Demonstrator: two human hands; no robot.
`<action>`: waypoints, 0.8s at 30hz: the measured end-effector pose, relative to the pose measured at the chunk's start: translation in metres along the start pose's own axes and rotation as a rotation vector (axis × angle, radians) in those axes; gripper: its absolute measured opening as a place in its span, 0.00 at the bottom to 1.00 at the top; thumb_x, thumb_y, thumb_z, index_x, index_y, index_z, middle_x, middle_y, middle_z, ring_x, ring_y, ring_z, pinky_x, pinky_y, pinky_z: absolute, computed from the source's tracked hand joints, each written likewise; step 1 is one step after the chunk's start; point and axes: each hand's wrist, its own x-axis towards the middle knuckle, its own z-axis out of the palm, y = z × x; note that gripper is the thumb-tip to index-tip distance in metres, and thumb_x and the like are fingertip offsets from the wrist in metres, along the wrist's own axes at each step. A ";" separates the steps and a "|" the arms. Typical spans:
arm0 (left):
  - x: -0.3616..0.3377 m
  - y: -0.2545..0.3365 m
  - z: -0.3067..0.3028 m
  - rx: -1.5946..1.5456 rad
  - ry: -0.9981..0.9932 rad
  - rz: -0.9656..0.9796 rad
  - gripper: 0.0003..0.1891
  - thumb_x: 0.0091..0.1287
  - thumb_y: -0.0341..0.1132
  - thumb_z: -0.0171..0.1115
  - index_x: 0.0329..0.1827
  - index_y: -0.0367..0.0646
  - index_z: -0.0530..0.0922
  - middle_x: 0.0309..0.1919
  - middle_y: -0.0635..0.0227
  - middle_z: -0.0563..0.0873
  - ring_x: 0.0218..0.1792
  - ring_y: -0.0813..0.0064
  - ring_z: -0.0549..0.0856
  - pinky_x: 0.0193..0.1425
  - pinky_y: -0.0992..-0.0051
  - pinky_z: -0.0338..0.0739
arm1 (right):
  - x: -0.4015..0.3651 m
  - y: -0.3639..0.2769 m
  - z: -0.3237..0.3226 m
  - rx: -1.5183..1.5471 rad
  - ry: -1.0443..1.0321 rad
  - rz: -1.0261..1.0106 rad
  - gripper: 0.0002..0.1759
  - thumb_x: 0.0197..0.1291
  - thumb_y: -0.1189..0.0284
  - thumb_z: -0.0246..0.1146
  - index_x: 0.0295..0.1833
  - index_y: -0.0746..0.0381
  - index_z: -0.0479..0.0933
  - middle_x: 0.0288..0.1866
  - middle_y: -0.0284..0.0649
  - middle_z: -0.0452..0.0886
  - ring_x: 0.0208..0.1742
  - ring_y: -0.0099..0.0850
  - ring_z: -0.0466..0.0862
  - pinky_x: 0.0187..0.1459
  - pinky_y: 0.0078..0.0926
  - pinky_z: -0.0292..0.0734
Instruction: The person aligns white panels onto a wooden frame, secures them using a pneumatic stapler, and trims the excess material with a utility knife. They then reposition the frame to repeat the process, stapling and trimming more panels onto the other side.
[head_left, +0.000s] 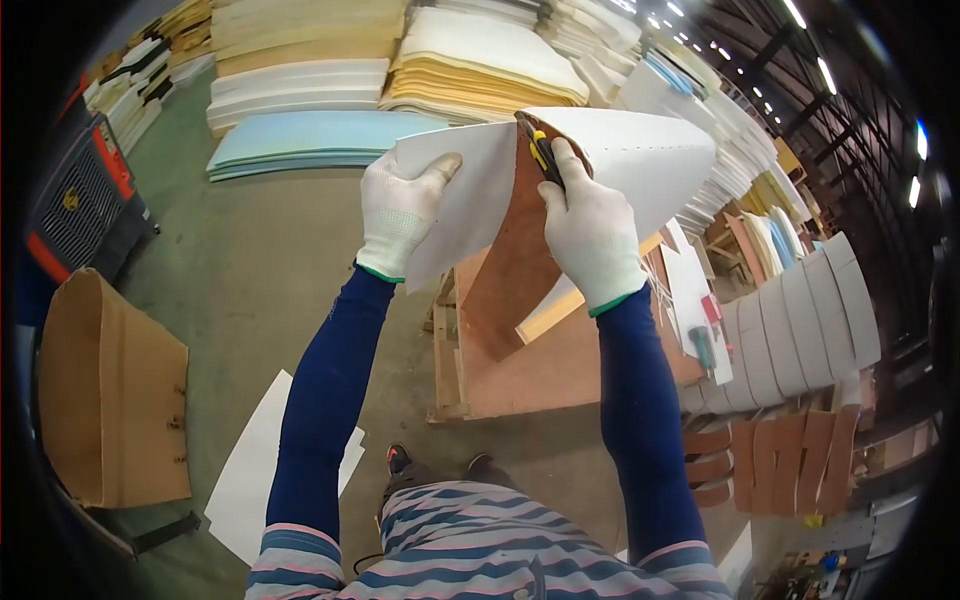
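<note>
My left hand [402,208], in a white glove, pinches the edge of a thin white sheet [485,175] between thumb and fingers. In my gloved right hand [597,230] is a yellow and black utility knife [543,152], held at the top edge of a curved piece. That piece shows a brown board face [522,235] and a white covering [650,155] on its right side. The white sheet meets the brown face along its left edge. The knife's blade tip is too small to make out, and my right fingers are partly hidden behind the piece.
A wooden-framed worktable [530,385] stands ahead, with a green-handled tool [702,347] at its right. Foam stacks [300,140] lie beyond. A cardboard box [145,400] and an orange-black machine [85,205] are left. White scrap sheet [248,475] lies on the floor.
</note>
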 end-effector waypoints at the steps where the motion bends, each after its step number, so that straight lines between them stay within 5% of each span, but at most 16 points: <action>1: 0.000 0.002 0.000 -0.006 -0.007 -0.003 0.13 0.63 0.32 0.73 0.47 0.33 0.88 0.38 0.59 0.93 0.38 0.74 0.90 0.46 0.73 0.83 | 0.001 -0.002 0.000 -0.047 -0.035 0.022 0.26 0.70 0.66 0.62 0.72 0.59 0.74 0.38 0.60 0.85 0.40 0.59 0.87 0.44 0.51 0.82; 24: -0.001 0.002 0.001 -0.041 -0.014 -0.059 0.13 0.66 0.29 0.73 0.50 0.30 0.86 0.42 0.63 0.92 0.41 0.78 0.87 0.48 0.76 0.81 | -0.011 0.003 0.033 -0.084 0.023 0.015 0.29 0.69 0.68 0.62 0.76 0.56 0.71 0.30 0.55 0.85 0.32 0.55 0.87 0.38 0.51 0.82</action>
